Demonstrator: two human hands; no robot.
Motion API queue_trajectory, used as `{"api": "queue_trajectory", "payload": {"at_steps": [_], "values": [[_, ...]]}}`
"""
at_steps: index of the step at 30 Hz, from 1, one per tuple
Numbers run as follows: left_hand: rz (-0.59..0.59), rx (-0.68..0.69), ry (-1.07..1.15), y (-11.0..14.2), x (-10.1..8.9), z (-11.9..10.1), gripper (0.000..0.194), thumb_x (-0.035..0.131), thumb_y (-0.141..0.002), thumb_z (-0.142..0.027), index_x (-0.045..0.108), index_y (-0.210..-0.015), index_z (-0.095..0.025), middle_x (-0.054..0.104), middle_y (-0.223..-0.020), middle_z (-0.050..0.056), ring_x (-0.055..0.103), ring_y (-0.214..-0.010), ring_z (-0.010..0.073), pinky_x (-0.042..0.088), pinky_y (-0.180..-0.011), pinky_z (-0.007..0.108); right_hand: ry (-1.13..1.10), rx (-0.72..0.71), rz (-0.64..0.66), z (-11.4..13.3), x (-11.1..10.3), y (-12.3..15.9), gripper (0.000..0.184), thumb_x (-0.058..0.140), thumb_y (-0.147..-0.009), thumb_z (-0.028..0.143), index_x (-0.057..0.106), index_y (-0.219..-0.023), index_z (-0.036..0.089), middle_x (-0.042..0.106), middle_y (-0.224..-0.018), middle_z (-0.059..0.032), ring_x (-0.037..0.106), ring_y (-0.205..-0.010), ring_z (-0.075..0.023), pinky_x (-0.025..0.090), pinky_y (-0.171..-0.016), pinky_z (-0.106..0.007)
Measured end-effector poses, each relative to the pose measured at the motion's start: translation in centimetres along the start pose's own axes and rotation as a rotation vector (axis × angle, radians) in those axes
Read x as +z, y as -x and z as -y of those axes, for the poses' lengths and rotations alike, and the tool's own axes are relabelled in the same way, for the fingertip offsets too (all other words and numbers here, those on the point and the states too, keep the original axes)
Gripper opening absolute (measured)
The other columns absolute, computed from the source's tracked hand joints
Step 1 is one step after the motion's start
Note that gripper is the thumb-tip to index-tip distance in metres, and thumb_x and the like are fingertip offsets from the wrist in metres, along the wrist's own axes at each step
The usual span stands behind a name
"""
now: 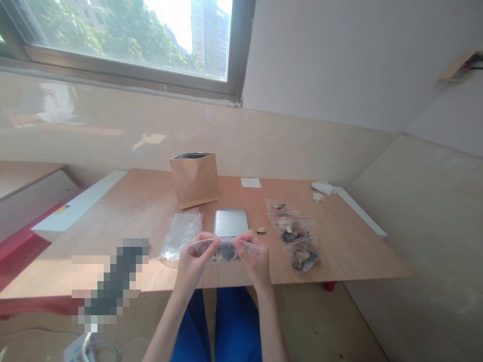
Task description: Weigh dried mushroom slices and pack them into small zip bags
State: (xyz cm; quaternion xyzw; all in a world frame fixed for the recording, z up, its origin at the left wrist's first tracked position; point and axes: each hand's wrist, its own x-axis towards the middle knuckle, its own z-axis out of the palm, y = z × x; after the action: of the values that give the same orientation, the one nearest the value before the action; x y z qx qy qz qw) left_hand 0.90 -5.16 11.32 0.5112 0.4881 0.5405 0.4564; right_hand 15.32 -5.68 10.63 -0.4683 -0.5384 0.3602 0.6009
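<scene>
"While you pinch that small zip bag (226, 250) above the wooden table (94, 236), what's the main risk?"

"Your left hand (196, 257) and right hand (253, 257) both grasp it between thumb and fingers, one at each side. Pull too hard and the film could tear, spilling the dark dried pieces."

"Which way does it point?"

"Its long axis runs left to right across you, seal edge apparently up, just near of the flat steel-topped scale (231, 222). Spilled bits could scatter toward the row of zip bags (292, 236) on your right."
</scene>
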Motion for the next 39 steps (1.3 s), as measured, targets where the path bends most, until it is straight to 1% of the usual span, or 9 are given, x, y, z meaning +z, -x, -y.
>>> {"api": "queue_trajectory", "payload": {"at_steps": [5, 9, 12, 17, 22, 25, 27, 34, 39], "values": [[0.081, 0.05, 0.001, -0.1, -0.4, -0.1, 0.023, 0.065, -0.072, -0.039, 0.069, -0.071, -0.016, 0.066, -0.075, 0.005, 0.061, -0.069, 0.016, 0.05, -0.06, 0.024, 0.042, -0.074, 0.08, 0.4, -0.2, -0.2, 0.012, 0.062, -0.077, 0.029, 0.069, -0.076, 0.02, 0.06, -0.077, -0.0029, 0.057, -0.075, -0.0155, 0.047, -0.067, -0.025], [0.103, 0.075, 0.011, 0.1, -0.3, -0.1, 0.023, 0.065, -0.072, -0.038, 0.07, -0.071, -0.016, 0.066, -0.074, 0.005, 0.06, -0.067, 0.0156, 0.049, -0.057, 0.023, 0.043, -0.095, 0.053, 0.4, -0.1, -0.1, 0.012, 0.066, -0.074, 0.03, 0.068, -0.068, 0.02, 0.057, -0.071, -0.0013, 0.055, -0.069, -0.0143, 0.046, -0.063, -0.025], [0.076, 0.089, 0.001, 0.3, 0.0, -0.1, 0.023, 0.065, -0.071, -0.038, 0.069, -0.068, -0.016, 0.064, -0.071, 0.004, 0.059, -0.063, 0.014, 0.048, -0.055, 0.022, 0.035, -0.107, -0.003, 0.2, 0.2, 0.1, 0.012, 0.067, -0.073, 0.029, 0.067, -0.065, 0.02, 0.054, -0.069, -0.0006, 0.053, -0.066, -0.0133, 0.046, -0.06, -0.024], [-0.029, 0.104, -0.031, 0.5, 0.5, -0.2, 0.023, 0.065, -0.072, -0.039, 0.067, -0.068, -0.016, 0.063, -0.069, 0.003, 0.057, -0.062, 0.0127, 0.047, -0.055, 0.021, 0.041, -0.141, -0.089, 0.0, 0.7, 0.2, 0.011, 0.065, -0.074, 0.025, 0.065, -0.065, 0.02, 0.052, -0.066, 0.0001, 0.052, -0.062, -0.0131, 0.044, -0.057, -0.024], [0.044, 0.101, -0.038, 0.5, 0.1, -0.1, 0.022, 0.065, -0.072, -0.039, 0.07, -0.072, -0.018, 0.067, -0.077, 0.005, 0.061, -0.072, 0.0164, 0.05, -0.063, 0.024, 0.096, -0.101, -0.035, -0.2, 0.6, 0.1, 0.011, 0.064, -0.076, 0.028, 0.067, -0.068, 0.02, 0.057, -0.07, -0.0017, 0.056, -0.071, -0.0153, 0.047, -0.065, -0.026], [0.035, 0.121, -0.029, 0.5, 0.0, 0.0, 0.02, 0.065, -0.072, -0.038, 0.07, -0.071, -0.019, 0.068, -0.077, 0.005, 0.061, -0.074, 0.017, 0.051, -0.065, 0.026, 0.057, -0.074, 0.008, -0.3, 0.8, 0.2, 0.01, 0.066, -0.075, 0.03, 0.069, -0.078, 0.021, 0.06, -0.077, -0.0026, 0.058, -0.076, -0.016, 0.048, -0.067, -0.026], [0.021, 0.139, -0.026, 0.6, 0.1, 0.1, 0.018, 0.066, -0.071, -0.037, 0.069, -0.07, -0.019, 0.068, -0.076, 0.005, 0.061, -0.074, 0.0167, 0.051, -0.064, 0.025, 0.007, -0.061, 0.001, -0.3, 1.0, 0.2, 0.013, 0.067, -0.074, 0.03, 0.069, -0.082, 0.021, 0.061, -0.081, -0.0033, 0.059, -0.077, -0.0159, 0.049, -0.068, -0.026], [-0.005, 0.111, -0.042, 0.8, 0.3, 0.2, 0.018, 0.065, -0.073, -0.035, 0.067, -0.077, -0.018, 0.066, -0.074, 0.002, 0.059, -0.065, 0.013, 0.047, -0.057, 0.021, -0.047, -0.032, -0.017, -0.1, 1.1, 0.2, 0.012, 0.07, -0.071, 0.031, 0.068, -0.067, 0.02, 0.06, -0.075, -0.0024, 0.058, -0.073, -0.0155, 0.048, -0.065, -0.026], [-0.008, 0.137, -0.046, 1.1, 0.2, 0.1, 0.018, 0.065, -0.073, -0.036, 0.066, -0.075, -0.017, 0.065, -0.074, 0.002, 0.058, -0.067, 0.013, 0.047, -0.057, 0.021, -0.03, -0.076, -0.016, 0.2, 1.1, 0.3, 0.008, 0.069, -0.072, 0.029, 0.069, -0.07, 0.021, 0.064, -0.074, -0.0029, 0.059, -0.077, -0.0174, 0.048, -0.07, -0.029]]}}
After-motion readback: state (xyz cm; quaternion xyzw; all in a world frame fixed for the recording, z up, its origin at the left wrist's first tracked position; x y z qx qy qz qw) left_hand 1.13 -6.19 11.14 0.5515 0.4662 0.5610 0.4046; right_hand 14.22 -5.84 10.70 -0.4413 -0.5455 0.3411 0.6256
